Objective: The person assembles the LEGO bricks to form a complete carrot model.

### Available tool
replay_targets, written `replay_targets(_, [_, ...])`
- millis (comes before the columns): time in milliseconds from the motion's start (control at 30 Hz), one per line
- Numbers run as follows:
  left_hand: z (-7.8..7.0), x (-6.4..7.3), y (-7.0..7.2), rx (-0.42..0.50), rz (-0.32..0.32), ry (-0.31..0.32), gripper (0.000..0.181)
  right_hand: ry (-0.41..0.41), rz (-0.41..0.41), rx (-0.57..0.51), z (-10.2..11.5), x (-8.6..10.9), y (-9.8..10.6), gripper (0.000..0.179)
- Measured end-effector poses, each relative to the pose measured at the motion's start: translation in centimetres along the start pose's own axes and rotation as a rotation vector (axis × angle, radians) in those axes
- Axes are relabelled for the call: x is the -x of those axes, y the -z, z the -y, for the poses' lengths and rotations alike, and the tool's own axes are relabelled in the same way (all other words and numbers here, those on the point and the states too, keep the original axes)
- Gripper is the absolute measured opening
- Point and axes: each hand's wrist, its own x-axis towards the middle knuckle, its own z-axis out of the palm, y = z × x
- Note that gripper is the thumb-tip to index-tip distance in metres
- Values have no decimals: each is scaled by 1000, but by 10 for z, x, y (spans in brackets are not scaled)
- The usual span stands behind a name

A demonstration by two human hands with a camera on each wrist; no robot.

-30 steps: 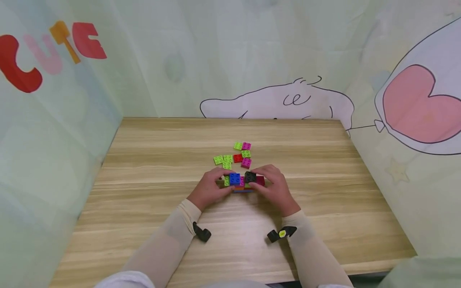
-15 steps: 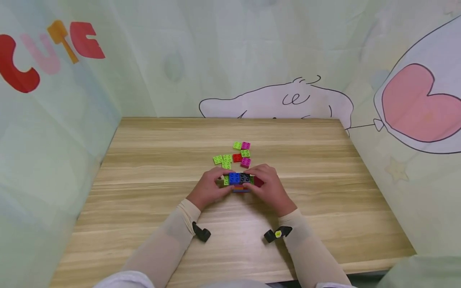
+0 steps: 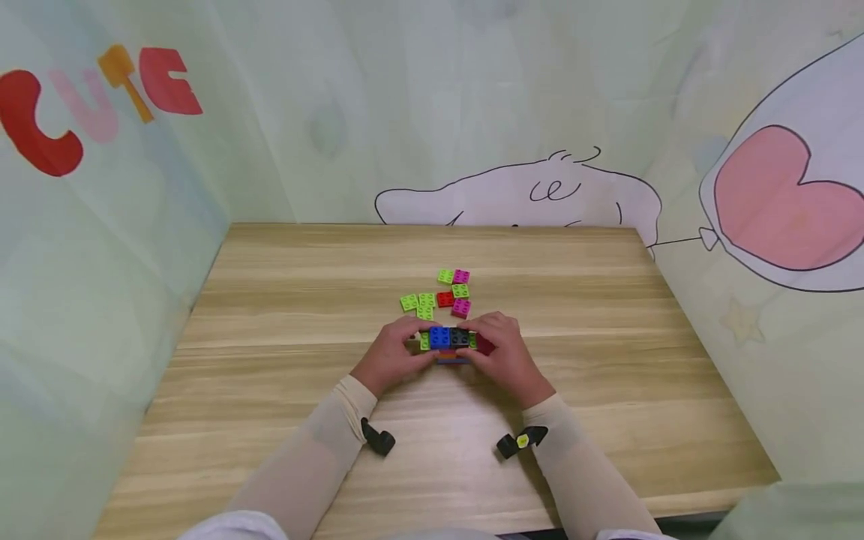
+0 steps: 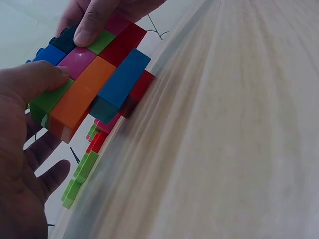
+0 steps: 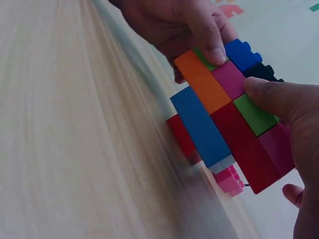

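Note:
A stack of toy building bricks point(image 4: 82, 112) stands on the table between both hands. In the right wrist view it rises from a small red brick point(image 5: 182, 135) through a long blue brick point(image 5: 202, 132) to orange and dark red ones. Above these is a row of green and magenta bricks. On top, a blue brick point(image 3: 440, 337) and a black brick point(image 3: 460, 337) sit side by side. My left hand point(image 3: 391, 352) grips the stack's left end, thumb on the near face. My right hand point(image 3: 508, 352) pinches the black brick, its thumb reaching over the row below.
Several loose bricks lie just beyond the stack: green ones point(image 3: 427, 300), a red one point(image 3: 445, 299) and magenta ones point(image 3: 461, 308). The wooden table point(image 3: 304, 285) meets printed cloth walls point(image 3: 304, 112) at the back and sides.
My right hand has moved left with the black brick, which now sits level beside the blue brick on the stack. My left hand has kept its place.

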Motion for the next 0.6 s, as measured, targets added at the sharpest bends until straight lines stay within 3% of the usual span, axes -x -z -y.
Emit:
replay_targets(100, [-1,0,-1,5,3,2,40,-16,-1,-27,-3,2,1,44])
replay_targets(167, [-1,1,-2,11,5,3,40,-51,-15,-112,-10,2,3,41])
replay_targets(300, [0,1,-2,10,9,14,41,-194,-125,-349,-34,-2,5,30])
replay_targets(367, [0,2,-1,9,7,26,40,-279,-184,-406,-48,-8,5,29])
replay_targets(467, [0,2,0,4,3,32,41,-369,-191,-375,-63,-19,2,30])
replay_targets(600, [-1,1,1,4,6,15,41,-353,-74,-252,-72,-32,-4,37])
